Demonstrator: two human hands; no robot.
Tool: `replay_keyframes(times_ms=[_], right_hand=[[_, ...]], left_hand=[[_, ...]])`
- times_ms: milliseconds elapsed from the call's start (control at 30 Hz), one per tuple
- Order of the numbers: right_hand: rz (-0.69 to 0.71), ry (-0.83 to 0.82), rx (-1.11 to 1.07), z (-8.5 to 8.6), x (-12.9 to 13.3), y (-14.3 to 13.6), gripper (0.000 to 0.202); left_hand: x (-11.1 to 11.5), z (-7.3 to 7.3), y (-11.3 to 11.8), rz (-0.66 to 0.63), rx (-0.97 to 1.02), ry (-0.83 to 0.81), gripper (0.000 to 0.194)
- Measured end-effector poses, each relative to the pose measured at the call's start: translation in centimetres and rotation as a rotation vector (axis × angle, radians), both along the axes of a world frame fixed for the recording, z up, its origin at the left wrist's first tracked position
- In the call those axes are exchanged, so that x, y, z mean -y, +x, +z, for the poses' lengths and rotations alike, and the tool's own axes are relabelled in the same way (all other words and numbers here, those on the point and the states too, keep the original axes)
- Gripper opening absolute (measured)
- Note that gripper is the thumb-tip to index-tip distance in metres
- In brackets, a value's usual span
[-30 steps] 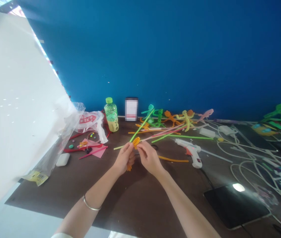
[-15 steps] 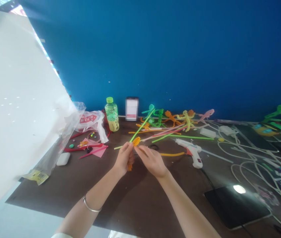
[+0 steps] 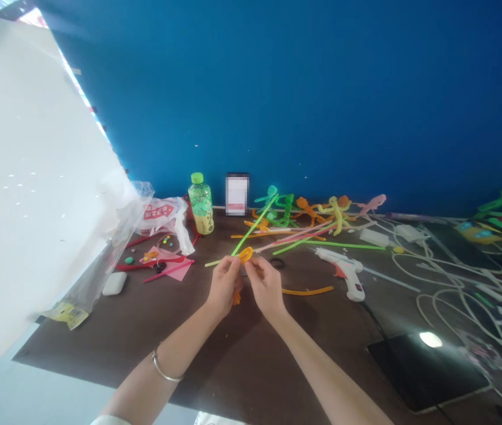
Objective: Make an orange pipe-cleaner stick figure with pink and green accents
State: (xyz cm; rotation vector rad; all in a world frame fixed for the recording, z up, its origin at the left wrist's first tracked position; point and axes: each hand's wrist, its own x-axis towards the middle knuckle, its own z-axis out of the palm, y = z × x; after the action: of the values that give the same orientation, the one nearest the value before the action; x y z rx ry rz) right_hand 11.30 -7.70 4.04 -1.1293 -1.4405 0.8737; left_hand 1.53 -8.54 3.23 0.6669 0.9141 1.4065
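Left hand (image 3: 224,287), right hand (image 3: 266,285): fingers pinched on orange loop (image 3: 245,254) — loop at 12 o'clock between them, above counter (image 3: 113,336). Risk: uneven pull could spring it open.

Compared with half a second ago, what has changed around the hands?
The right hand, nearly flat then, has curled in beside the orange loop, and the orange strand at right has dropped lower in view. The left hand still grips the orange loop; the glue gun stayed put.
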Motion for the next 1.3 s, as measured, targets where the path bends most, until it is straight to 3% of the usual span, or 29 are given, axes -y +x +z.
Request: replay_keyframes(times_ms=[100, 167, 333, 467, 633, 700, 833, 933, 1067, 1167, 1300], right_hand=[[0.299, -0.407, -0.405, 0.4, -0.3, 0.0, 0.022], [0.406, -0.541, -0.565, 0.6, -0.6, 0.3, 0.023], [0.245, -0.436, -0.538, 1.2, -0.7, 0.9, 0.025], [0.122, -0.359, -0.390, 1.4, -0.4, 0.6, 0.022], [0.054, -0.175, -0.193, 1.2, -0.2, 0.3, 0.021], [0.070, -0.176, -0.204, 1.0, -0.2, 0.2, 0.021], [0.179, -0.403, -0.433, 0.9, -0.3, 0.2, 0.020], [0.374, -0.627, -0.634, 1.0, -0.6, 0.5, 0.017], [0.565, -0.806, -0.690, 1.3, -1.1, 1.2, 0.011], [0.497, -0.727, -0.581, 1.3, -1.1, 1.3, 0.013], [0.118, -0.157, -0.188, 0.9, -0.7, 1.1, 0.014]], left_hand=[[-0.1, -0.1, -0.5, 0.000, -0.079, 0.084, 0.033], [-0.2, 0.0, -0.9, -0.023, -0.194, 0.149, 0.030], [-0.2, 0.2, -1.7, 0.129, -0.596, 0.406, 0.023], [-0.2, -0.3, -1.9, 0.180, -0.782, 0.456, 0.012], [-0.2, -0.5, -1.9, 0.158, -0.752, 0.392, 0.009], [-0.1, -0.4, -1.8, 0.144, -0.710, 0.377, 0.009], [0.1, 0.0, -1.6, 0.151, -0.704, 0.365, 0.016], [0.2, 0.3, -1.5, 0.168, -0.714, 0.373, 0.016], [0.3, 0.6, -1.3, 0.120, -0.626, 0.365, 0.015], [0.2, 0.5, -1.2, 0.086, -0.569, 0.324, 0.017], [-0.1, -0.1, -1.1, 0.161, -0.537, 0.244, 0.021]])
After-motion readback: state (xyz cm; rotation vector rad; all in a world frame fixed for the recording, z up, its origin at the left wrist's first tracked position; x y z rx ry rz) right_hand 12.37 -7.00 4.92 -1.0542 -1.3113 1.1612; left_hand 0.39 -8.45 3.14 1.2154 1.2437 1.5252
